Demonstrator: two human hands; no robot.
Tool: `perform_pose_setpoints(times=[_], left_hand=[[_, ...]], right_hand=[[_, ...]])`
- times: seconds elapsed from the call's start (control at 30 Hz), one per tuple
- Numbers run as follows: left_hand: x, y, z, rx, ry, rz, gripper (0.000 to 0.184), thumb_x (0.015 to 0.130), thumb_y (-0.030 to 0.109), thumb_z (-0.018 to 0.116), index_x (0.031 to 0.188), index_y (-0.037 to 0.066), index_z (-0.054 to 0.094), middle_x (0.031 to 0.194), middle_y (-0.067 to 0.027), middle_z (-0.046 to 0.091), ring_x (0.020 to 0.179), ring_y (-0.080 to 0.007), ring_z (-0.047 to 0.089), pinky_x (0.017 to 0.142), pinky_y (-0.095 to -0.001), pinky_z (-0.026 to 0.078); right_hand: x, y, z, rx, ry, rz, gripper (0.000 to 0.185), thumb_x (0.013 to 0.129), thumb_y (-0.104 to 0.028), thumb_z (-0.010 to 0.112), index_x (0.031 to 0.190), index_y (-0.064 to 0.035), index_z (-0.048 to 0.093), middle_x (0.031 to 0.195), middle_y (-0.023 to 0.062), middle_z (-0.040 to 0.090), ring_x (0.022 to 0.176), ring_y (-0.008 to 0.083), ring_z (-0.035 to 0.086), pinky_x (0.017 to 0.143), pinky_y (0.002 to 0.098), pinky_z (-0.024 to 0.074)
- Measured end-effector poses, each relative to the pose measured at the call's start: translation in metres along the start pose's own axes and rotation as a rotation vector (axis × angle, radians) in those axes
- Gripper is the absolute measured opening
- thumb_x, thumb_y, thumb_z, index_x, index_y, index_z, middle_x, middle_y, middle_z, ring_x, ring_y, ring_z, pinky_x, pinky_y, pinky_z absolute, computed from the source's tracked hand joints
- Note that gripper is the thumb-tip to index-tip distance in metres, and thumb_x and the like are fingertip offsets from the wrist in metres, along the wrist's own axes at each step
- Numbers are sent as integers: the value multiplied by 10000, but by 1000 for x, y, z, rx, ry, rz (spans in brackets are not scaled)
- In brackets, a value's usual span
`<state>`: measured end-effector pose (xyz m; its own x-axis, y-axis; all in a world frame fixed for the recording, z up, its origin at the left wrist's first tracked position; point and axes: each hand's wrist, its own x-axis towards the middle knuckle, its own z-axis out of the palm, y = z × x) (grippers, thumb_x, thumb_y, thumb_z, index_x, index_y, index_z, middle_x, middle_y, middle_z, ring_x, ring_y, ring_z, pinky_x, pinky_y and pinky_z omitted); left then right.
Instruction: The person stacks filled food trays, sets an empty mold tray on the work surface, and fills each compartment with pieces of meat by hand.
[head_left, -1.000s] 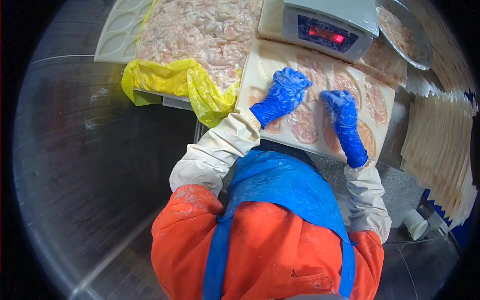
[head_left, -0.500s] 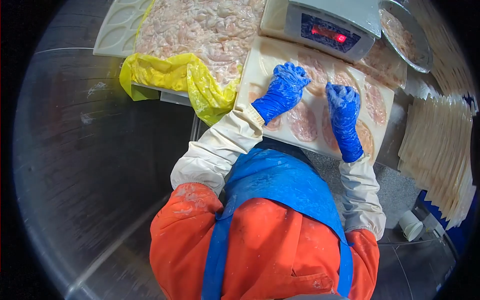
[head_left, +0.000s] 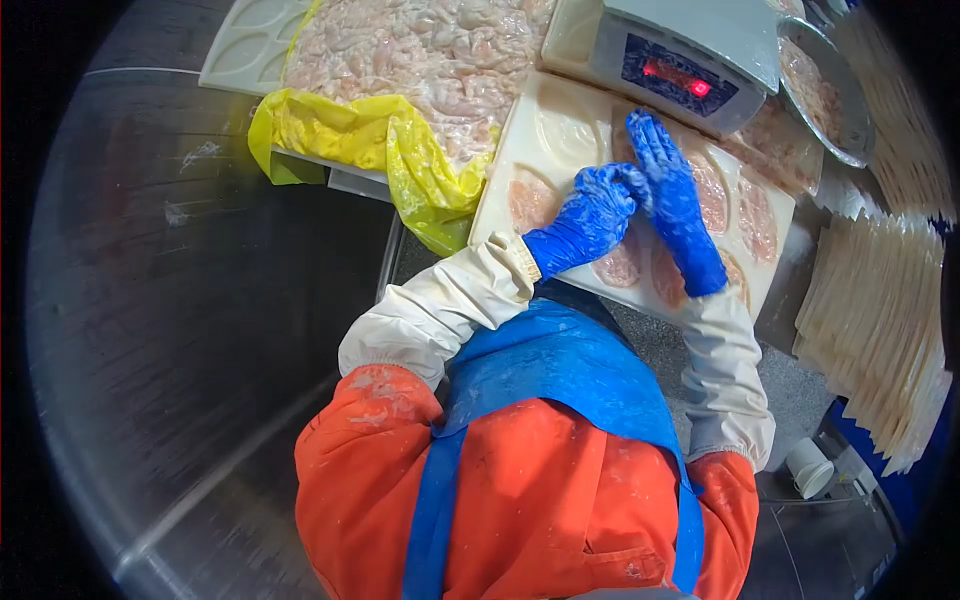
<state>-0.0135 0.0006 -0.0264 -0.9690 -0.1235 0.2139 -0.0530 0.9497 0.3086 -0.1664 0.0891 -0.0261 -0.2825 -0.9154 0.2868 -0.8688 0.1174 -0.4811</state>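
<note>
A white tray point(head_left: 500, 205) with oval hollows lies in front of me, with flat pale-pink raw meat pieces point(head_left: 757, 215) in several of them. My left hand point(head_left: 592, 215), in a blue glove, is over the tray's middle with its fingers curled closed. Whatever it may hold is hidden. Beside it, touching or nearly so, my gloved right hand point(head_left: 673, 195) has its fingers stretched out, pointing away from me over the tray. Both hands cover part of the meat below. The upper left hollow shows its bare white bottom.
Behind the tray stands a scale point(head_left: 690, 60) with a red display. A heap of raw meat point(head_left: 420, 70) rests on yellow plastic sheeting point(head_left: 335, 130) at left. To the right are a metal bowl point(head_left: 850, 145) of meat and a stack of pale sheets point(head_left: 870, 320).
My right hand has moved left and away from me, and its fingers have straightened from a fist. My left hand has shifted right and nearer to me, closing the gap between them.
</note>
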Motion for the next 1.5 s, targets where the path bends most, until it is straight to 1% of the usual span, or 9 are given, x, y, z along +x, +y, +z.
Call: perform_pose_setpoints(times=[0.07, 0.43, 0.6, 0.77, 0.87, 1.13, 1.2, 1.3, 1.5], left_hand=[[1, -2, -19, -434, 194, -85, 383, 754, 46, 569, 1112, 99, 695, 1125, -120, 678, 1051, -359, 594, 874, -488, 468], [-24, -29, -21, -213, 268, -209, 295, 760, 119, 565, 1048, 104, 629, 974, -116, 609, 938, -332, 548, 804, -476, 411], [-47, -102, -76, -239, 665, -376, 91, 760, 200, 671, 753, 114, 703, 774, -106, 665, 760, -315, 612, 711, -429, 477], [-67, -195, -106, 171, 463, -438, 312, 797, 197, 677, 1100, 135, 719, 943, -118, 686, 873, -317, 626, 789, -435, 498], [-50, -214, -100, 224, 297, -136, 312, 798, 177, 628, 1101, 148, 696, 906, -110, 674, 836, -318, 629, 726, -469, 493], [-80, -221, -108, 436, 187, -204, 150, 707, 230, 665, 833, 149, 667, 808, -103, 656, 792, -320, 628, 719, -478, 471], [-82, -215, -118, 244, 125, -400, 172, 692, 248, 691, 781, 107, 648, 774, -142, 642, 752, -356, 617, 679, -468, 482], [-85, -219, -125, -229, 305, -672, 215, 743, 173, 780, 894, 51, 689, 726, -44, 621, 710, -184, 597, 686, -318, 489], [-35, -153, -132, -430, 757, -378, 155, 807, 111, 760, 912, 44, 666, 831, -33, 623, 784, -163, 611, 729, -310, 498]], right_hand=[[2, 7, 5, -159, -27, -47, 636, 966, -355, 480, 1508, -65, 316, 1550, 170, 317, 1419, 345, 319, 1168, 456, 245], [44, -7, 19, -155, -58, -175, 681, 943, -395, 487, 1498, -34, 325, 1535, 195, 333, 1416, 365, 310, 1175, 458, 210], [35, -1, 21, -228, -83, -204, 658, 950, -352, 476, 1501, -32, 312, 1533, 202, 328, 1419, 366, 302, 1192, 458, 181], [27, 8, 24, 146, -60, -32, 573, 959, -262, 503, 1486, -77, 373, 1533, 187, 336, 1412, 366, 306, 1181, 436, 213], [24, -21, 3, 180, 19, -5, 448, 973, -245, 526, 1381, -59, 514, 1412, 186, 495, 1293, 356, 468, 1105, 427, 346], [-36, -61, -46, 294, -31, 106, 286, 957, -166, 573, 1205, -55, 663, 1177, 127, 678, 1074, 296, 630, 957, 385, 466], [-52, -58, -50, 331, -42, 217, 282, 965, -171, 558, 1198, -55, 667, 1177, 123, 679, 1070, 292, 630, 949, 382, 468], [-66, -55, -55, 377, -45, 305, 319, 1008, -224, 500, 1200, -27, 661, 1193, 122, 677, 1118, 260, 618, 988, 358, 446], [-53, -59, -51, 506, 12, 321, 295, 997, -206, 521, 1176, -28, 673, 1174, 118, 683, 1082, 257, 629, 963, 360, 457]])
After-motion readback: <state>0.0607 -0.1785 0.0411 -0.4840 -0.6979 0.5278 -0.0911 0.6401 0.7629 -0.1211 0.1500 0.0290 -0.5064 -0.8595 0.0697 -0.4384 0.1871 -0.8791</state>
